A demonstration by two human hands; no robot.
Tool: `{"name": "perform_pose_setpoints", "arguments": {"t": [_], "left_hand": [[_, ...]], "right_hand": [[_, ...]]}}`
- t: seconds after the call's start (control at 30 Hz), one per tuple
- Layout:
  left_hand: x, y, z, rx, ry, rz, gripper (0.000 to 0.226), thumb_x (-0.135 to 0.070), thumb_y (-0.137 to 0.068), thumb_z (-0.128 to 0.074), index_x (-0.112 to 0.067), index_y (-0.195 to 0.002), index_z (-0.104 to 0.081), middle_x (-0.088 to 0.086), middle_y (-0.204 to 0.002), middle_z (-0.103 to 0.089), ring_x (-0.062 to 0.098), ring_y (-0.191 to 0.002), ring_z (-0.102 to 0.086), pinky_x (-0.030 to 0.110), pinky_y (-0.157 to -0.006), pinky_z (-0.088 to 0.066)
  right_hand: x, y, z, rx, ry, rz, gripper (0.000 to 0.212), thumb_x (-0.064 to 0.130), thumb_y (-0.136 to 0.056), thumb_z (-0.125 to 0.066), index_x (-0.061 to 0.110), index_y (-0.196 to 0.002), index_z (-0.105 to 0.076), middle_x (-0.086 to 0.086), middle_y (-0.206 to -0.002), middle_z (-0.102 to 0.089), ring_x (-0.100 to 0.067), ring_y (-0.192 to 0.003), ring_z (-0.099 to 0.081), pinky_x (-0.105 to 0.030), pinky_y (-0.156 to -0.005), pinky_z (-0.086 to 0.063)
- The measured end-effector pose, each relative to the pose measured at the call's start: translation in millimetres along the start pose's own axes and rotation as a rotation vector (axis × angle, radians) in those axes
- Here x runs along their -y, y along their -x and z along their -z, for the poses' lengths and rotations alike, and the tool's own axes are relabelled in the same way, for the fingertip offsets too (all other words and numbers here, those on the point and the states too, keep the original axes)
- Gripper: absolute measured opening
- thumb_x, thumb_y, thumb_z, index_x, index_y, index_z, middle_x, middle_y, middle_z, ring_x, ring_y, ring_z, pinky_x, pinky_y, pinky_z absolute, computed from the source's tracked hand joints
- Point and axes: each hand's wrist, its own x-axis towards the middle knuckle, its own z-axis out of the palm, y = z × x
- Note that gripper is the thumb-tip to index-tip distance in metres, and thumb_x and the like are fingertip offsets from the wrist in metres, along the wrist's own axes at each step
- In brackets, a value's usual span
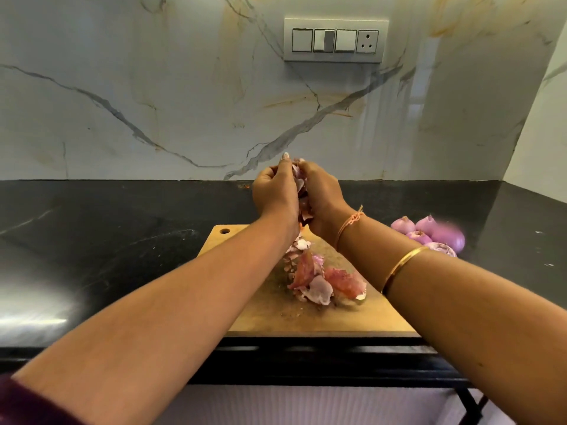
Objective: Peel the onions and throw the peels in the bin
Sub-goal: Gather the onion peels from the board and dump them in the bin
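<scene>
Holding a bunch of onion peels [302, 191] w/ both hands: my left hand [276, 191] & right hand [322, 197] are pressed together, palms facing each other, fingers curled round the peels squeezed btwn them. Both hands are raised above the far end of the cutting board [352, 320], not touching it. A few bits of the held bunch hang out below my wrists, down toward the board.

The other skins, a loose pile [319, 280] of pink, red & whitish pieces, lie approx. mid-board, nearer to me than my hands, w/ small crumbs scattered round them. The board is wooden, w/ a round hole in its far left corner, and sits on the black counter [122, 228] at the front edge.

The onions [429, 233], peeled & purple-pink, sit in a cluster on the counter just beside the board's far right corner, apart from the pile. Abt four or five; one is blurred, so can't say exactly.

On my right wrist there's an orange thread [352, 220], and further up the forearm a gold bangle [402, 265]. A dark maroon sleeve [24, 406] shows on my left arm, bottom left corner.

Behind the counter: a marble-look wall [153, 102] w/ grey & gold veins, and a switch panel [334, 39] w/ three switches & one socket, up above my hands.
</scene>
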Motion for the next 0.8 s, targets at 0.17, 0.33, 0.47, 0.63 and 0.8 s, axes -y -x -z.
{"name": "perform_pose_setpoints", "arguments": {"t": [0.17, 0.33, 0.47, 0.63, 0.8], "left_hand": [[1.1, 4.1, 5.9, -0.026, 0.095, 0.042, 0.028, -0.027, -0.093, -0.059, -0.016, -0.068, -0.058, 0.004, -0.073, -0.066, 0.019, -0.071, -0.064, 0.04, -0.077, -0.058], [4.8, 10.0, 11.1, -0.031, 0.109, 0.019, 0.016, -0.029, -0.095, -0.057, -0.015, -0.09, -0.063, 0.006, -0.092, -0.069, 0.019, -0.084, -0.066, 0.04, -0.08, -0.058], [4.9, 17.4, 9.9, -0.028, 0.105, 0.017, 0.021, -0.028, -0.096, -0.055, -0.021, -0.079, -0.065, -0.001, -0.08, -0.068, 0.015, -0.079, -0.065, 0.037, -0.079, -0.057], [4.3, 32.3, 6.1, -0.011, 0.137, 0.028, 0.03, -0.028, -0.094, -0.059, -0.021, -0.066, -0.065, -0.004, -0.066, -0.067, 0.016, -0.074, -0.066, 0.037, -0.079, -0.057], [6.7, 59.0, -6.3, 0.007, 0.168, 0.0, 0.031, -0.027, -0.093, -0.06, -0.018, -0.064, -0.064, -0.002, -0.062, -0.065, 0.015, -0.067, -0.065, 0.035, -0.073, -0.058]], "right_hand": [[-1.9, 8.2, -3.9, -0.02, -0.049, -0.037, 0.023, 0.02, -0.091, -0.059, 0.012, -0.072, -0.067, -0.008, -0.076, -0.068, -0.02, -0.074, -0.064, -0.036, -0.075, -0.054], [-5.2, 16.9, -4.5, -0.032, -0.008, -0.013, 0.025, 0.019, -0.092, -0.056, 0.012, -0.07, -0.067, -0.007, -0.07, -0.066, -0.02, -0.071, -0.063, -0.036, -0.071, -0.051], [-4.6, 25.5, -2.3, -0.055, 0.029, 0.039, 0.027, 0.019, -0.094, -0.054, 0.014, -0.071, -0.066, -0.004, -0.07, -0.066, -0.016, -0.068, -0.063, -0.031, -0.064, -0.052], [0.1, 40.0, 6.2, -0.082, -0.002, 0.047, 0.02, 0.019, -0.093, -0.057, 0.01, -0.08, -0.069, -0.004, -0.069, -0.067, -0.015, -0.065, -0.063, -0.023, -0.053, -0.052], [9.5, 64.1, 26.0, -0.117, -0.11, 0.066, 0.015, 0.013, -0.091, -0.06, 0.004, -0.087, -0.072, -0.005, -0.072, -0.068, -0.01, -0.06, -0.063, -0.019, -0.052, -0.052]]}}
